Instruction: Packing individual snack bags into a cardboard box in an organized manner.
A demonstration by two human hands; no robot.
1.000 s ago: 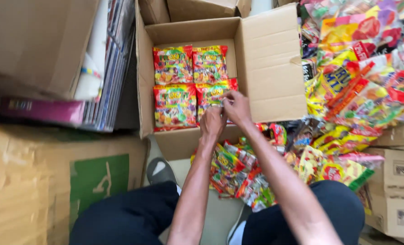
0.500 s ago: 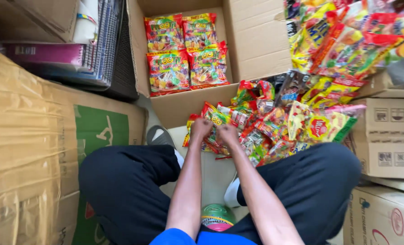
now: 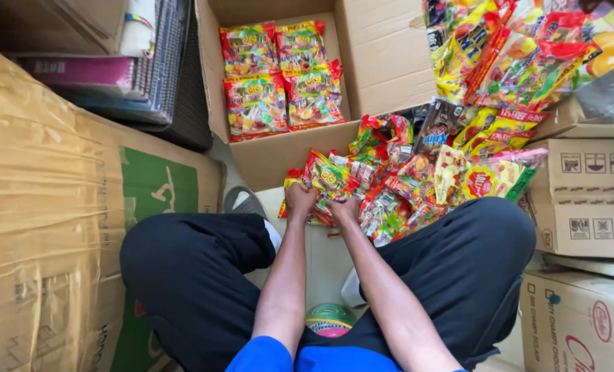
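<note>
1. Closest in, a blue shirt hem at the bottom edge, and a small round green and pink thing [image 3: 329, 320] on the floor between the dark trouser legs; what it is, I cannot tell.
2. Both forearms run forward; the left hand [image 3: 300, 200] has its fingers curled tight onto the near edge of a candy packet [image 3: 329, 178], red and yellow, lying at the front of the loose pile.
3. The right hand [image 3: 345, 208] is just beside the left, almost touching it, fingers folded down and closed on the same packet's lower edge.
4. To the right of the hands, the pile of candy packets [image 3: 417, 182] spreads over the floor against the right knee; bright reds, yellows and greens, all overlapping.
5. A grey shoe [image 3: 241, 201] pokes out left of the hands, just by the box's front wall.
6. Further out, the open cardboard box [image 3: 383, 55] stands with its flaps up; four candy packets [image 3: 283, 79] lie flat inside, two by two, on the left part of its floor.
7. On the left a big taped carton [image 3: 38, 207]; on the right stacked printed cartons [image 3: 582, 200] with more packets heaped above them.
</note>
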